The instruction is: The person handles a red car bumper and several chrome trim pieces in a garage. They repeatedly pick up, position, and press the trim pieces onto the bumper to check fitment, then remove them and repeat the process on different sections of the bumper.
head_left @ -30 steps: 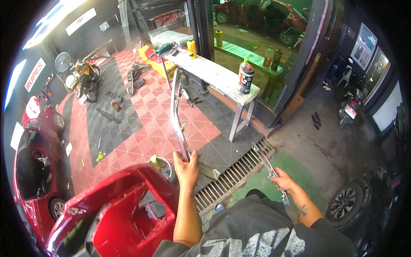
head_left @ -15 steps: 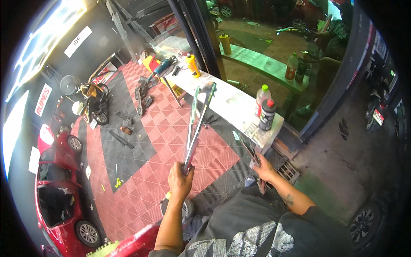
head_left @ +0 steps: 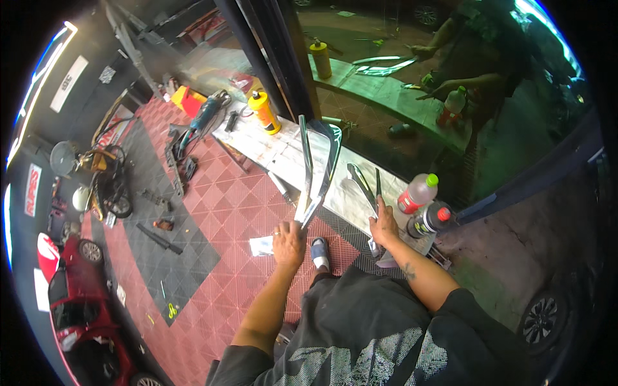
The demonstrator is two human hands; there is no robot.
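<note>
My left hand [head_left: 289,244] is closed round the lower ends of long, glossy dark trim strips [head_left: 332,157], which fan apart and reach up over the white bench [head_left: 286,157]. My right hand [head_left: 384,225] grips shorter dark trim pieces [head_left: 364,185] at the bench's near edge; part of them is hidden behind the fingers. Just right of that hand stand a clear bottle with a green cap [head_left: 420,192] and a dark bottle with a red cap [head_left: 430,220]. Farther along the bench is a yellow bottle [head_left: 264,114].
A blue corded power tool [head_left: 206,117] lies at the bench's far end. Dark parts [head_left: 158,239] are scattered on the red and black tile floor [head_left: 235,222]. A glass panel [head_left: 386,96] rises behind the bench. Toy-like red car [head_left: 77,302] stands at left, a motorcycle [head_left: 109,180] beyond.
I have moved closer to the bench, and both hands have come to it with their trim pieces. The strips in my left hand now extend over the bench top.
</note>
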